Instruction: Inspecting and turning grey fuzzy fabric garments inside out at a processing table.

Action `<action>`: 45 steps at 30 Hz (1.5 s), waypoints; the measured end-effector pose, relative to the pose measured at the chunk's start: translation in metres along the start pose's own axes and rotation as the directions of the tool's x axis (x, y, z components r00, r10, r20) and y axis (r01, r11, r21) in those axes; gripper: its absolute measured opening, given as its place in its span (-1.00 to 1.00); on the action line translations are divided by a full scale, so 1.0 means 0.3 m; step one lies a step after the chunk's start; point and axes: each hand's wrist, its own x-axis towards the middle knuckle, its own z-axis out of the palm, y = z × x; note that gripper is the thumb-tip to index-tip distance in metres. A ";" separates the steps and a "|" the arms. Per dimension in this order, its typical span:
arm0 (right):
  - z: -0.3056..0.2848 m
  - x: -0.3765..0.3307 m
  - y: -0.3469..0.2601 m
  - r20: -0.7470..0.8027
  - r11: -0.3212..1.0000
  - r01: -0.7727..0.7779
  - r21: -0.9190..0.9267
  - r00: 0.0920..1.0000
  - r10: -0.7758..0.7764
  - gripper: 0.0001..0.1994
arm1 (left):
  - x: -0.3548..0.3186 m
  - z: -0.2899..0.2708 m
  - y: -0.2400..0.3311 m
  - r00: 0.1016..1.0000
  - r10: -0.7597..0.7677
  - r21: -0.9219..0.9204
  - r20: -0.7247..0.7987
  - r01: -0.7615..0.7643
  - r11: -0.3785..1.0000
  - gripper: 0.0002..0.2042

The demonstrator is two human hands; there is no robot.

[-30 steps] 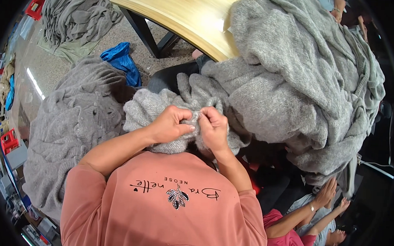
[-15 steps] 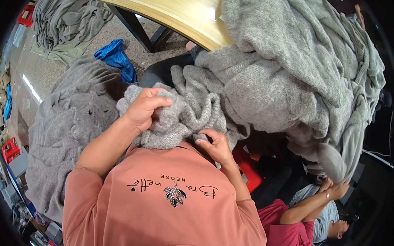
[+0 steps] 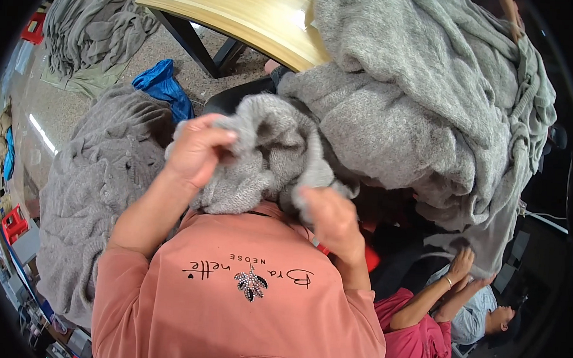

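Observation:
A bunched grey knitted garment (image 3: 261, 171) lies over my lap. At its left side, my left hand (image 3: 198, 151) is closed, thumb and fingers pinching a fold of the knit. My right hand (image 3: 334, 221), smeared by motion, is curled at the garment's lower right side, with a fold of the knit at its fingertips. Between the two hands the fabric forms a raised loop, and the parts inside the folds are hidden.
Grey knitwear is heaped (image 3: 106, 197) to my left, and a larger heap (image 3: 417, 108) spreads from the wooden table (image 3: 242, 14) on the right. A blue cloth (image 3: 166, 87) lies beyond the left heap. Two people sit at lower right, a co-worker's hands (image 3: 465, 267) on grey fabric.
My right hand has shifted right and slightly down. The garment's upper part has risen into an open loop. The co-worker's hands have moved a little left on the hanging fabric.

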 end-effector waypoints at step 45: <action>0.229 0.194 0.026 0.076 0.914 -0.278 0.294 0.961 0.267 -0.91 | -0.064 -0.005 -0.119 0.784 0.503 0.772 0.362 -0.555 0.310 -0.78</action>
